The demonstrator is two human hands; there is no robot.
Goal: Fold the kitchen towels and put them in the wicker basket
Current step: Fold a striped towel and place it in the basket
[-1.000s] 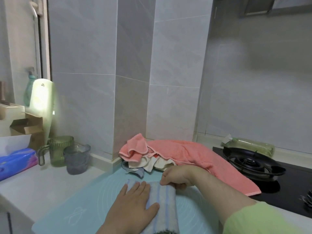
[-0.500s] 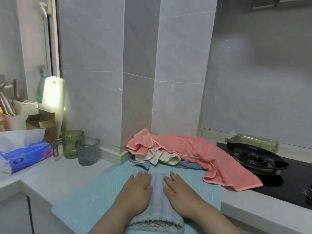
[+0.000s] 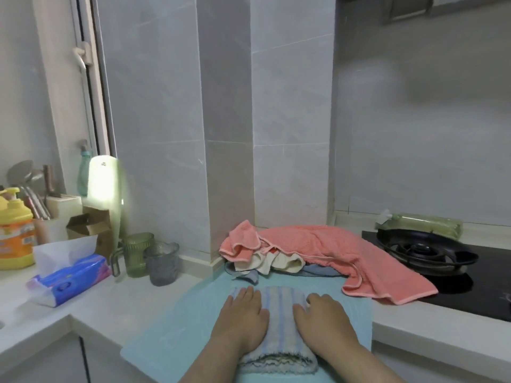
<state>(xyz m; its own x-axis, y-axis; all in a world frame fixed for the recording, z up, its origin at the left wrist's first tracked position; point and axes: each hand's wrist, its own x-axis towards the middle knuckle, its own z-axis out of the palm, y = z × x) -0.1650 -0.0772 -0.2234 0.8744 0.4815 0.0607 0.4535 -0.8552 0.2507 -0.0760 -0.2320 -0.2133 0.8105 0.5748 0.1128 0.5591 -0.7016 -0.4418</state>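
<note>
The pink towel (image 3: 345, 247) covers most of the pile beneath; both forearms leave the bottom edge.

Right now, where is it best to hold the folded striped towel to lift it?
Probably by its two long sides, one hand each: the striped towel lies as a narrow folded stack between the left hand and right hand. The near end shows loose layered edges.
</note>
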